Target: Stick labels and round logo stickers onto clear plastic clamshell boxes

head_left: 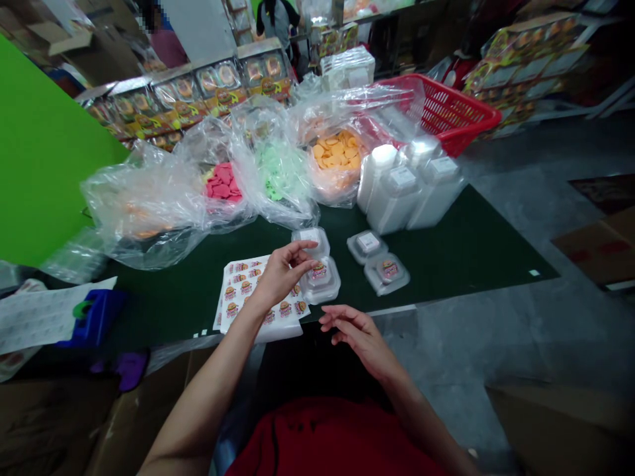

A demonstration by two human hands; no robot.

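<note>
My left hand [284, 271] reaches over a sheet of burger stickers [248, 291] lying at the near edge of the dark green table [446, 251]. Its fingers are curled and pinched, fingertips touching a small clear clamshell box [321, 277] that carries a burger sticker on its lid. Whether a sticker sits in the pinch I cannot make out. My right hand [354, 330] hovers just off the table's near edge, fingers loosely spread, holding nothing. A second open clamshell box [380, 261] with a sticker lies to the right.
Clear bags hold red pieces [223, 184], green pieces [275, 173] and orange pieces [336, 152]. Stacks of white containers [404, 188] stand at right, before a red basket [449, 109]. A blue tool [94, 314] lies at left. Another person stands far back.
</note>
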